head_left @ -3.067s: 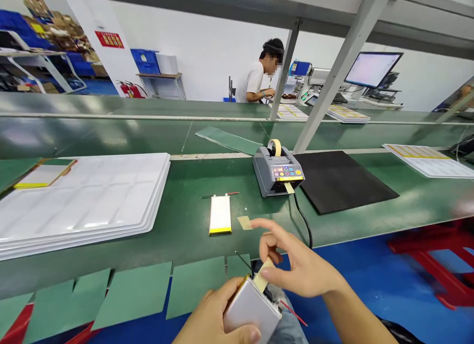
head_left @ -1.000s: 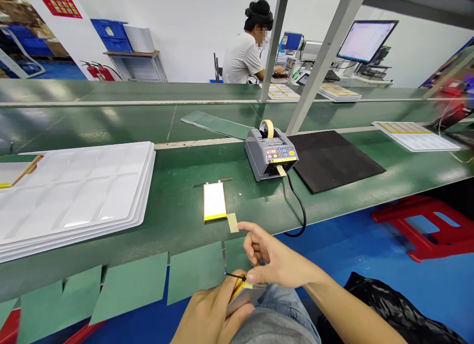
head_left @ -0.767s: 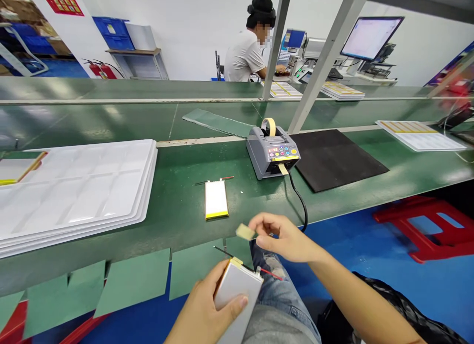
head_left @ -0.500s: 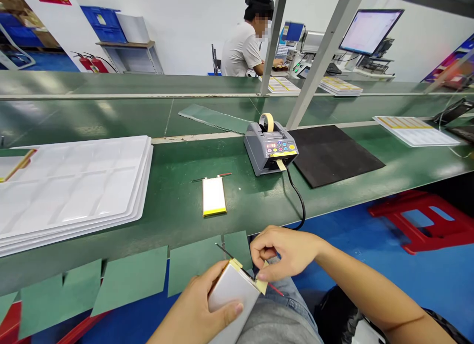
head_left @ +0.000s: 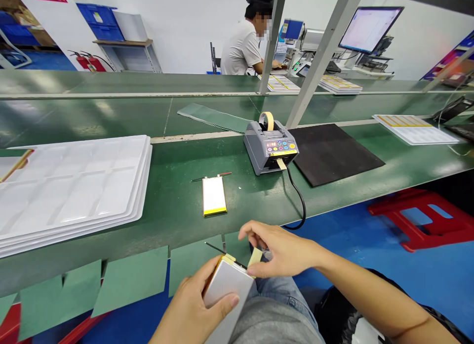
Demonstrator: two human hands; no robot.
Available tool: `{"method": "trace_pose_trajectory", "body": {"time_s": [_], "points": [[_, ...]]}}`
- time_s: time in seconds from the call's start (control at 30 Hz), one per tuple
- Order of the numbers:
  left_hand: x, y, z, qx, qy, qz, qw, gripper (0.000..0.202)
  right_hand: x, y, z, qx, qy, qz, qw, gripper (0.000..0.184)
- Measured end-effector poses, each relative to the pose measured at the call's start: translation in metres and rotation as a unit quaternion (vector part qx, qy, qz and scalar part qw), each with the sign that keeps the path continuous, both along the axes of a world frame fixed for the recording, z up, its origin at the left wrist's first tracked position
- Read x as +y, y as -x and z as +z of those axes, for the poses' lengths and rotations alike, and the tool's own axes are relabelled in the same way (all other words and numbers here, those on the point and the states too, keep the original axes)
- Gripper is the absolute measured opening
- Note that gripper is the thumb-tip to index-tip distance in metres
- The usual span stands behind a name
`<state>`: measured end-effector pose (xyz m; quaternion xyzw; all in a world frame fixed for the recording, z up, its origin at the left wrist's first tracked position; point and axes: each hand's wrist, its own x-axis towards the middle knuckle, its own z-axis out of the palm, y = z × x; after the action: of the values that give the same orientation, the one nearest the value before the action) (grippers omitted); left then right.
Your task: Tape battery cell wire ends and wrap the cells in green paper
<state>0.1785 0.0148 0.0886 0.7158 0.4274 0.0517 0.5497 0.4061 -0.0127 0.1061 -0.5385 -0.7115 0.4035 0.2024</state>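
**Bench inspection: items in hand**

A co-worker [head_left: 240, 50] sits at work beyond the far bench. On my green bench [head_left: 177, 205] are stacked white trays [head_left: 74, 186], a black mat [head_left: 333, 153] and a tape dispenser [head_left: 270, 149]. Green sheets [head_left: 129, 279] hang over the near edge. One silver pouch cell [head_left: 214, 195] lies flat between trays and dispenser. A second pouch cell [head_left: 227, 289] is clenched in my left hand [head_left: 192, 304], just below the bench edge, above my lap, thumb across its silver face. My right hand [head_left: 281, 250] is at the cell's top corner, fingers curled, thumb against a tan tape strip [head_left: 255, 257]. I cannot tell whether the strip is pinched.
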Motion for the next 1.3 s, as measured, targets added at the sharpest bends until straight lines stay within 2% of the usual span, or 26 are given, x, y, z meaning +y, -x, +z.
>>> {"method": "trace_pose_trajectory", "body": {"time_s": [0.07, 0.13, 0.17, 0.23, 0.3, 0.4, 0.47, 0.53, 0.67, 0.83, 0.93, 1.1, 1.2, 1.3], "points": [[-0.003, 0.003, -0.008, 0.053, -0.075, 0.044, 0.995, 0.047, -0.008, 0.006, -0.004, -0.003, -0.078, -0.086, 0.993, 0.058], [-0.006, 0.005, -0.013, 0.093, -0.136, 0.072, 0.984, 0.048, -0.015, 0.012, -0.007, -0.008, -0.188, -0.145, 0.971, 0.041], [-0.008, 0.005, -0.015, 0.103, -0.157, 0.073, 0.979, 0.047, -0.018, 0.014, -0.009, -0.009, -0.232, -0.154, 0.96, 0.028], [-0.011, 0.005, -0.016, 0.104, -0.202, 0.064, 0.972, 0.042, -0.019, 0.015, -0.009, -0.004, -0.271, -0.142, 0.952, 0.012], [-0.013, 0.006, -0.016, 0.075, -0.254, 0.042, 0.963, 0.038, -0.017, 0.015, -0.008, 0.015, -0.254, -0.121, 0.959, 0.006], [-0.013, 0.006, -0.017, 0.022, -0.322, 0.0, 0.947, 0.037, -0.013, 0.012, -0.005, 0.076, -0.175, -0.095, 0.977, 0.003], [-0.013, 0.007, -0.018, 0.017, -0.349, -0.025, 0.937, 0.038, -0.012, 0.011, -0.004, 0.103, -0.116, -0.091, 0.984, 0.001], [-0.013, 0.007, -0.02, 0.023, -0.361, -0.046, 0.931, 0.039, -0.013, 0.011, -0.006, 0.107, -0.086, -0.097, 0.986, 0.006], [-0.013, 0.008, -0.021, 0.034, -0.361, -0.064, 0.93, 0.04, -0.014, 0.01, -0.008, 0.099, -0.09, -0.089, 0.987, 0.011], [-0.014, 0.011, -0.018, 0.025, -0.381, -0.064, 0.922, 0.039, -0.012, 0.006, -0.003, 0.112, -0.051, -0.082, 0.989, 0.01], [-0.014, 0.011, -0.017, 0.017, -0.412, -0.061, 0.909, 0.036, -0.014, 0.007, 0.001, 0.116, -0.074, -0.067, 0.988, 0.011], [-0.015, 0.009, -0.018, 0.013, -0.459, -0.05, 0.887, 0.034, -0.021, 0.012, 0.0, 0.107, -0.106, -0.094, 0.984, 0.011], [-0.015, 0.009, -0.021, -0.007, -0.515, -0.071, 0.854, 0.031, -0.02, 0.011, -0.001, 0.137, -0.072, -0.089, 0.984, 0.012], [-0.014, 0.012, -0.023, -0.016, -0.547, -0.127, 0.827, 0.031, -0.013, 0.005, -0.005, 0.195, 0.016, -0.056, 0.979, 0.018]]}}
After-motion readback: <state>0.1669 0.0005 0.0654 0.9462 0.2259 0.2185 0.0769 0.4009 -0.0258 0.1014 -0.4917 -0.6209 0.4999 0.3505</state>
